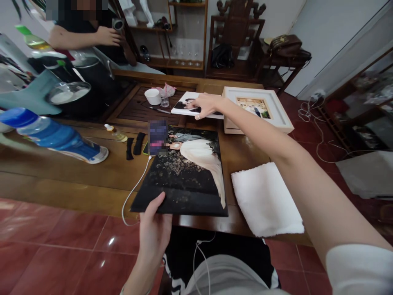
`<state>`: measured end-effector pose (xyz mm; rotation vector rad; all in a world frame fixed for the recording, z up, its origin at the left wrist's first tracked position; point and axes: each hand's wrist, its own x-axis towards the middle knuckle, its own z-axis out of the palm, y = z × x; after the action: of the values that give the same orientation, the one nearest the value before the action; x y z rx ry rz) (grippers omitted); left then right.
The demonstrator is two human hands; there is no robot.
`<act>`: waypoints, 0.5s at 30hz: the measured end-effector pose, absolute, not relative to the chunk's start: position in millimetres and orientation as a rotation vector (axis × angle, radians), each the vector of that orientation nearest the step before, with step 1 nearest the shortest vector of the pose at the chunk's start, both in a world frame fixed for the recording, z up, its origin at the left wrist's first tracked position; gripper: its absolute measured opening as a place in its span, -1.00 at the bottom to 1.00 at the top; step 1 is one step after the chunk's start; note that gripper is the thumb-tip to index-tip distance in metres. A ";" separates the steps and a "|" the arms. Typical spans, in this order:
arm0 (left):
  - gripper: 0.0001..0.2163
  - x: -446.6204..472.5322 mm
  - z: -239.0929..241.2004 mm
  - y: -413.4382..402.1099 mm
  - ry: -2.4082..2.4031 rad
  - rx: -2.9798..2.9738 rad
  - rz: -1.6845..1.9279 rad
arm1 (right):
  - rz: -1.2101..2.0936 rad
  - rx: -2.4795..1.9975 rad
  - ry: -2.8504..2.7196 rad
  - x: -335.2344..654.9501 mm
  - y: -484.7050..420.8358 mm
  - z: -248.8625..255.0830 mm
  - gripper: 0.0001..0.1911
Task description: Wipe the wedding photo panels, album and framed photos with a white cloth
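My left hand (pixel 156 229) grips the near edge of a dark photo panel (pixel 178 176), thumb on top and the other fingers underneath. A figure in a long pale gown is printed on it. Across the table, my right hand (pixel 207 104) hovers at or rests on a white-edged photo panel (pixel 183 107), fingers spread; whether they touch it I cannot tell. Right of that hand lies a pale box frame (pixel 229 123) with a photo set in it. A folded white cloth (pixel 267 200) lies near the table's front edge.
Left on the wooden table (pixel 61 180) stand a blue bottle (pixel 58 135) and a small dropper bottle (pixel 115 133). A white cable (pixel 130 200) runs beside the dark panel. Farther back are a white cup (pixel 152 97) and a black pot (pixel 95 82). Another person (pixel 89 39) stands behind.
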<state>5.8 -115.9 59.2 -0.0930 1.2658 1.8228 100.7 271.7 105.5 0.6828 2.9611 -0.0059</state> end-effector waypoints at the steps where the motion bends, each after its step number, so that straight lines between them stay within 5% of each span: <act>1: -0.80 9.4 63.2 -107.5 1.281 -0.166 1.835 | 0.024 0.713 2.950 99.8 272.6 108.6 -0.27; 15: -0.61 6.5 74.2 -30.9 0.990 0.375 1.709 | 0.275 1.000 2.922 105.0 267.4 129.6 -0.56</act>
<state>6.5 -30.9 74.2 0.3752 0.9900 1.7094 105.0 267.4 129.6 1.0001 2.9217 0.2750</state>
